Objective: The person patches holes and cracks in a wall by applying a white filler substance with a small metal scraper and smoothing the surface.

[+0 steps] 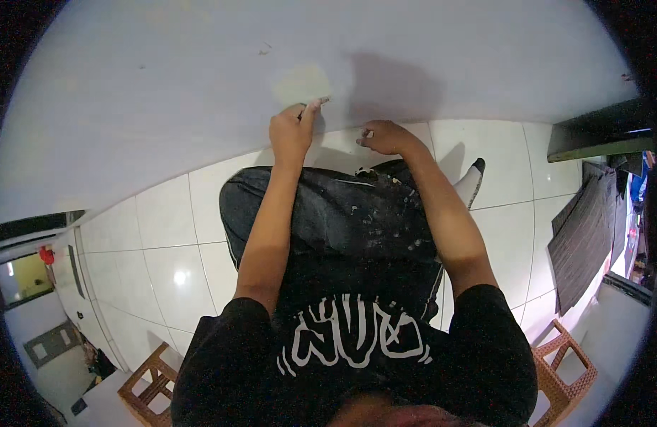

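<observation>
My left hand (pixel 291 134) is raised at the white wall (pixel 165 85). Its fingers are closed, with a small dark bit showing between them, too little to name. The thumb and a fingertip point right, beside a pale yellowish patch (pixel 296 82) on the wall. Lower and to the right, my right hand (pixel 387 138) hovers near the foot of the wall. Its fingers are loosely bent and apart, and nothing shows in them. Below the hands are my dark trousers (pixel 321 213), spotted with pale stains over the right leg.
White floor tiles (pixel 165 213) meet the wall in front of me. A brown woven chair part (pixel 567 370) stands at the lower right, another (pixel 150 384) at the lower left. A dark grey mat (pixel 584 235) lies by the doorway on the right. My foot (pixel 474 181) sticks out rightward.
</observation>
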`<state>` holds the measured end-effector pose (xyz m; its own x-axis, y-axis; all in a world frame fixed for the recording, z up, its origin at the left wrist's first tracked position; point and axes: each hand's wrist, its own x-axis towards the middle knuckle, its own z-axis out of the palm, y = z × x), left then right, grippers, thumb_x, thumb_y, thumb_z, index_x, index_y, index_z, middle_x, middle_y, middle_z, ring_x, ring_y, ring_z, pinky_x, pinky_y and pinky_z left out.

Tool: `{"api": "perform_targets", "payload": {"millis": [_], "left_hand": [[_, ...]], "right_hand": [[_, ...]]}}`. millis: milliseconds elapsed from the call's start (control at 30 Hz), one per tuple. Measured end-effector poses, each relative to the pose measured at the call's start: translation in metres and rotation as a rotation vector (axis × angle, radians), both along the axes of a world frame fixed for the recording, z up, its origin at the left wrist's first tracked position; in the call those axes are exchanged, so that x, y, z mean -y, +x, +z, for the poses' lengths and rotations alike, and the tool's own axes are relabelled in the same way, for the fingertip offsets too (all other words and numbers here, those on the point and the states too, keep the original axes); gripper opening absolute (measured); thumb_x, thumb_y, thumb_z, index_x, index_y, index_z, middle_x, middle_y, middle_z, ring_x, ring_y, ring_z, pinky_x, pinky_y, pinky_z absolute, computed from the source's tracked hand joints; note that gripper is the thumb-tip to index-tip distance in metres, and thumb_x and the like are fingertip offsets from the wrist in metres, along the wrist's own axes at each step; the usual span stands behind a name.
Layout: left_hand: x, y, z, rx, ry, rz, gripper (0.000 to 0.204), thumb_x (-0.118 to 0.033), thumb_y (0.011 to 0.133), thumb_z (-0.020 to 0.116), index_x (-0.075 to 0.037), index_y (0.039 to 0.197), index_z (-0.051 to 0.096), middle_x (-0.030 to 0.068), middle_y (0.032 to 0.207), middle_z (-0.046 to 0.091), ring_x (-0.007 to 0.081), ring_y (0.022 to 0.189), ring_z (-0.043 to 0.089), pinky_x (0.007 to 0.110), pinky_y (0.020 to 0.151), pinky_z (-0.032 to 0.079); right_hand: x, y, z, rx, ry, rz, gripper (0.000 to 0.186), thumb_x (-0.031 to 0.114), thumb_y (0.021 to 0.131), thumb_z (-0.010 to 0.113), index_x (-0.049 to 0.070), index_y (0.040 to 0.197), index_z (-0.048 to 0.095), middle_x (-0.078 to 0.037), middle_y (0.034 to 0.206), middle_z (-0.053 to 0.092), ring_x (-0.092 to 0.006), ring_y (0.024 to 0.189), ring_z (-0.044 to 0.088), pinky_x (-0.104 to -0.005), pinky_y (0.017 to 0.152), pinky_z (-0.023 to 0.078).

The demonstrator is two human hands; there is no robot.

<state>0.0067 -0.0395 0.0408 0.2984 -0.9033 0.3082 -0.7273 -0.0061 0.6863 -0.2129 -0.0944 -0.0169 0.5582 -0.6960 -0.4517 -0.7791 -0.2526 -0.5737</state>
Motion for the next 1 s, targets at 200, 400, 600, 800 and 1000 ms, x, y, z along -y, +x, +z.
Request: {"api": "perform_targets", "payload": {"millis": [200, 400, 600, 800, 1000], "left_hand": [[-0.002, -0.013, 0.020, -0.047, -0.129, 0.013, 0.045, -0.034, 0.091, 0.065, 0.001, 0.064, 0.061, 0.0161, 0.051, 0.046, 0.0289, 0.045, 0.041, 0.038, 0.047, 0.036], [-0.002, -0.007, 0.012, -0.017, -0.122, 0.006, 0.045, -0.035, 0.090, 0.065, 0.001, 0.064, 0.061, 0.0184, 0.053, 0.050, 0.0334, 0.045, 0.044, 0.040, 0.048, 0.037], [-0.003, -0.002, 0.005, 0.095, -0.004, 0.015, 0.048, -0.042, 0.089, 0.065, 0.000, 0.066, 0.063, 0.0198, 0.058, 0.055, 0.0377, 0.052, 0.052, 0.043, 0.052, 0.042], [-0.009, 0.000, 0.017, 0.023, 0.114, 0.000, 0.045, -0.043, 0.087, 0.068, 0.000, 0.071, 0.067, 0.0176, 0.059, 0.058, 0.0331, 0.051, 0.052, 0.040, 0.053, 0.043], [-0.002, 0.007, 0.000, -0.175, -0.065, -0.083, 0.039, -0.034, 0.087, 0.072, 0.002, 0.073, 0.068, 0.0109, 0.053, 0.053, 0.0195, 0.048, 0.048, 0.035, 0.050, 0.039]], "right_hand": [[0.003, -0.002, 0.003, -0.087, 0.089, -0.063, 0.047, 0.046, 0.087, 0.064, 0.004, 0.110, 0.066, -0.020, 0.114, 0.064, -0.0345, 0.108, 0.060, -0.0442, 0.094, 0.046], [0.000, 0.001, 0.010, -0.044, 0.078, -0.067, 0.048, 0.046, 0.087, 0.064, 0.003, 0.109, 0.065, -0.021, 0.115, 0.063, -0.0347, 0.109, 0.059, -0.0446, 0.094, 0.046], [0.001, 0.002, 0.006, -0.046, 0.021, -0.005, 0.048, 0.044, 0.087, 0.064, 0.002, 0.110, 0.065, -0.021, 0.112, 0.065, -0.0350, 0.107, 0.061, -0.0444, 0.092, 0.047], [0.001, 0.000, 0.010, -0.005, 0.009, -0.028, 0.047, 0.043, 0.087, 0.064, 0.002, 0.109, 0.066, -0.021, 0.109, 0.067, -0.0349, 0.102, 0.064, -0.0442, 0.091, 0.048], [0.002, 0.003, 0.008, -0.032, 0.040, -0.049, 0.045, 0.043, 0.088, 0.063, 0.004, 0.109, 0.067, -0.021, 0.114, 0.065, -0.0355, 0.107, 0.061, -0.0440, 0.092, 0.047]]}}
